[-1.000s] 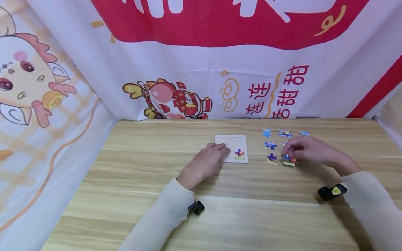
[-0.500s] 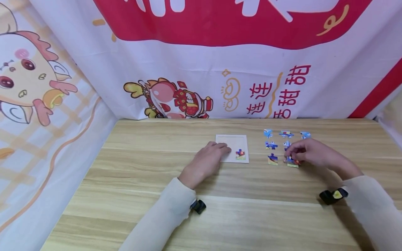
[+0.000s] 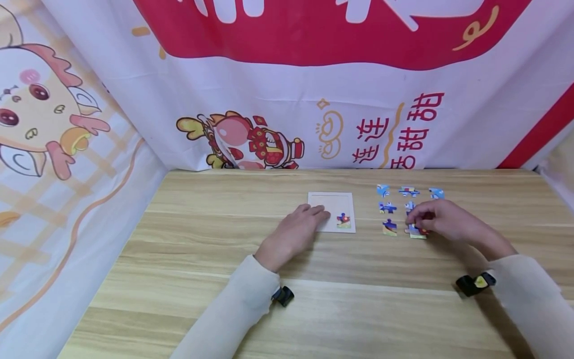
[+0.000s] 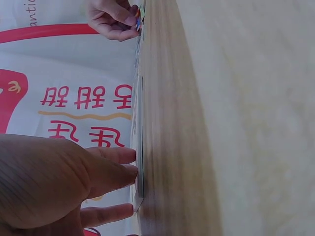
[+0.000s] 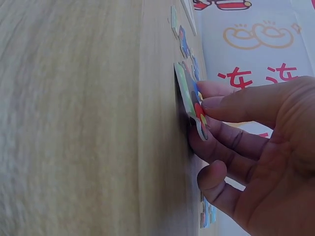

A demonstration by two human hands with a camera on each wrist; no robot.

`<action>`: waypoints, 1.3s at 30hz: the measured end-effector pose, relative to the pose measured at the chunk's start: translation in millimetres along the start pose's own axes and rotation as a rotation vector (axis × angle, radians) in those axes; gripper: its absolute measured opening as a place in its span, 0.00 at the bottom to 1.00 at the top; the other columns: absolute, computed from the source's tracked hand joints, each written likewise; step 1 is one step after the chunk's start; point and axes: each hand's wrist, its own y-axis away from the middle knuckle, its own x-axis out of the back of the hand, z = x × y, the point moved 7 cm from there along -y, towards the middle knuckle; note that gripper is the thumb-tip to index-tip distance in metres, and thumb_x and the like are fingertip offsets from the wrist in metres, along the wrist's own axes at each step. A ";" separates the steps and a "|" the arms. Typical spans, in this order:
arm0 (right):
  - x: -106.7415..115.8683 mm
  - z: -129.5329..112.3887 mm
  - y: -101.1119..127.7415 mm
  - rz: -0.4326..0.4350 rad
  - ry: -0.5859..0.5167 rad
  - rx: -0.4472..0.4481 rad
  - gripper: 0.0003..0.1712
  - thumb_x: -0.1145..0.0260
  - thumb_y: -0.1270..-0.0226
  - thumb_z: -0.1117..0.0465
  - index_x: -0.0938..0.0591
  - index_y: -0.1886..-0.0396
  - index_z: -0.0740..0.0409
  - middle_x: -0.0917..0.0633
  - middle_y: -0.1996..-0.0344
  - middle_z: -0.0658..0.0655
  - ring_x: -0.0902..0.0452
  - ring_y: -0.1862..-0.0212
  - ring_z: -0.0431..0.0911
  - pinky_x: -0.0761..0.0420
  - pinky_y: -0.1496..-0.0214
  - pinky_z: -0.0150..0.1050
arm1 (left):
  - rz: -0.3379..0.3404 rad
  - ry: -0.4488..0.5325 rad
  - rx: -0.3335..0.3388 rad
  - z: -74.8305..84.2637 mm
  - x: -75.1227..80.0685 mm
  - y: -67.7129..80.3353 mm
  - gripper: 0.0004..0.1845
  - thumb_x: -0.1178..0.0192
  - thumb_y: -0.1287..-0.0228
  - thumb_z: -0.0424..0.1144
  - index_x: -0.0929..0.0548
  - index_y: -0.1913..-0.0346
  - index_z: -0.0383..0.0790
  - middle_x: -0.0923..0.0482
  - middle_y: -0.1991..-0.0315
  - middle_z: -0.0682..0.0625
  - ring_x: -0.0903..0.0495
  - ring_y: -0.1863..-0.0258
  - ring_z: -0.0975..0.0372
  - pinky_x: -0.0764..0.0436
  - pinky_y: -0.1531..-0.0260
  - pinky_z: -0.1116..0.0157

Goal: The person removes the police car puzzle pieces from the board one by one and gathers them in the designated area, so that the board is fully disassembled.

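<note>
One puzzle piece, near the tabletop's far right edge, was pinched in my right hand mid-pickup, my flat left hand steadying the puzzle board; next, I judged, it needed lifting across.

Showing blue, red and yellow print: puzzle piece. Showing pale wood grain: surface. Showing white: puzzle board.

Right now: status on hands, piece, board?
Left hand flat on board. Right hand pinching piece on table. Loose pieces alongside; path to board unobstructed.
</note>
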 end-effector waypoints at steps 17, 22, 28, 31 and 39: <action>1.0 2.5 1.4 0.014 0.023 -0.002 0.14 0.36 0.23 0.73 0.08 0.50 0.57 0.11 0.46 0.62 0.21 0.47 0.52 0.19 0.54 0.25 | 0.000 -0.015 -0.003 1.3 -1.1 -0.5 0.27 0.54 0.15 0.28 0.26 0.21 0.48 0.33 0.17 0.50 0.34 0.18 0.49 0.30 0.18 0.50; 1.1 3.8 1.3 0.016 0.022 -0.004 0.14 0.36 0.23 0.73 0.09 0.49 0.58 0.12 0.45 0.64 0.22 0.46 0.53 0.19 0.53 0.26 | -0.005 -0.005 0.005 0.8 -1.1 -0.3 0.27 0.54 0.14 0.29 0.26 0.20 0.49 0.33 0.17 0.50 0.35 0.17 0.49 0.31 0.18 0.50; 0.9 3.3 1.1 0.024 0.029 0.004 0.13 0.36 0.23 0.73 0.09 0.49 0.60 0.12 0.46 0.64 0.22 0.48 0.52 0.19 0.56 0.25 | -0.011 0.000 0.011 0.7 -1.2 -0.4 0.27 0.54 0.15 0.28 0.27 0.20 0.49 0.34 0.16 0.50 0.36 0.17 0.48 0.32 0.17 0.50; 0.6 3.3 0.8 0.029 0.034 0.008 0.13 0.36 0.23 0.74 0.09 0.49 0.60 0.12 0.46 0.64 0.22 0.48 0.52 0.19 0.56 0.25 | -0.013 0.000 0.018 0.4 -1.5 -0.3 0.28 0.54 0.15 0.28 0.27 0.20 0.49 0.35 0.16 0.50 0.36 0.16 0.49 0.32 0.17 0.49; 0.6 4.5 -0.8 0.033 0.040 0.008 0.12 0.35 0.24 0.73 0.09 0.50 0.59 0.12 0.46 0.65 0.22 0.48 0.52 0.19 0.56 0.26 | -0.017 0.006 0.030 -1.0 -2.7 -0.3 0.28 0.55 0.15 0.27 0.27 0.20 0.49 0.35 0.16 0.50 0.37 0.16 0.49 0.32 0.17 0.49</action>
